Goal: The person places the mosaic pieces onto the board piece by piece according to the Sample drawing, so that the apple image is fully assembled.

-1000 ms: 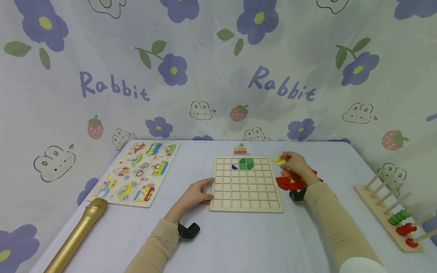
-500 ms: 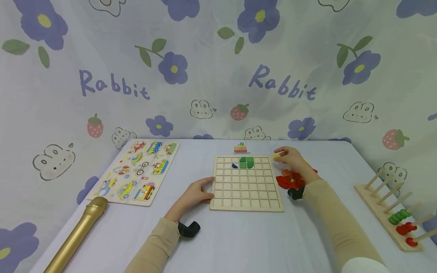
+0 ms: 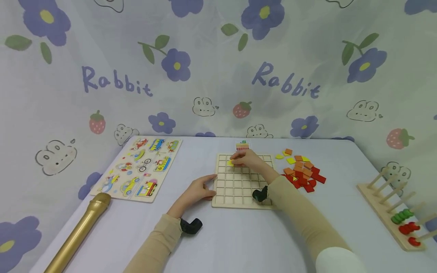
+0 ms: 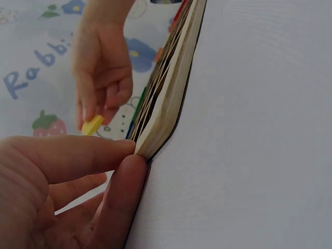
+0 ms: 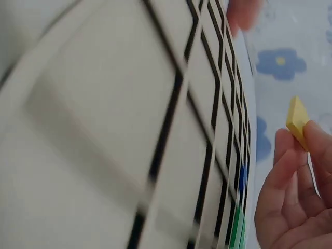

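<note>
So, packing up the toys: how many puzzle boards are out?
2. The vehicle puzzle lies at the left; the grid board sits mid-table, its edge gripped by the left hand, the right hand holding a yellow piece over it.

Up close we see the pale wooden grid board [image 5: 129, 119], its square cells parted by dark lines and blurred nearest us. At the lower right our right hand [image 5: 290, 197] pinches a small flat yellow wooden tile [image 5: 296, 120] between its fingertips [image 5: 317, 136], held off the board's far edge. Green and blue bits show in cells by that edge. A blurred fingertip of another hand [image 5: 244, 13] shows at the top.
</note>
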### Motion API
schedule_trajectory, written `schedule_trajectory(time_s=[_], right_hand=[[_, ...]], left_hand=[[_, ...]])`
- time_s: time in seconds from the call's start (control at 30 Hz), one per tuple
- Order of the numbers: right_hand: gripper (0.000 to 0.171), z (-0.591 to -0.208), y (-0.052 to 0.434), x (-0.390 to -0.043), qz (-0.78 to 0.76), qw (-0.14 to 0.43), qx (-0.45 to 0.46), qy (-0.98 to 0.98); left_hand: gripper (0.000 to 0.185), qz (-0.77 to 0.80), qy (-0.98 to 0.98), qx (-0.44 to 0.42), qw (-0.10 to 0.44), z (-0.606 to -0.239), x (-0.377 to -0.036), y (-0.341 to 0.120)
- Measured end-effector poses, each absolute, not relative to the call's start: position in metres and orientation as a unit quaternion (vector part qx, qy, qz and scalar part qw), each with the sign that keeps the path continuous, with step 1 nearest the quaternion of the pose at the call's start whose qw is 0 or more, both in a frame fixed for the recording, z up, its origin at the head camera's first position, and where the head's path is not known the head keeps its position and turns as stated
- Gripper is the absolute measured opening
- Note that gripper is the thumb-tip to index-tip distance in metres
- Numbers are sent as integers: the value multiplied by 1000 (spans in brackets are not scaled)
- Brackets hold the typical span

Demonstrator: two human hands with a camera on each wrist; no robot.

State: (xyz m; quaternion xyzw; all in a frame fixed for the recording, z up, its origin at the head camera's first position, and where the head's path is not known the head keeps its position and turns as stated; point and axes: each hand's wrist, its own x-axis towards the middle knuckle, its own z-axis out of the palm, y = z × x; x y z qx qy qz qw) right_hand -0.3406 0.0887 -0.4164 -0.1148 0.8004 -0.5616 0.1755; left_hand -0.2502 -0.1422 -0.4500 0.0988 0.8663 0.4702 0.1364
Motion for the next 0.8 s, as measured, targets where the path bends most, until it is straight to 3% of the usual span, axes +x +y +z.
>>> schedule_trajectory(time_s=[0.4, 0.8], right_hand=[[6, -425, 47, -347, -408, 154, -162, 885], [6, -424, 42, -343, -334, 123, -176, 918]], left_hand=[[66, 475, 862, 111, 136, -450, -250, -143], [65, 474, 863, 113, 135, -451, -251, -144]])
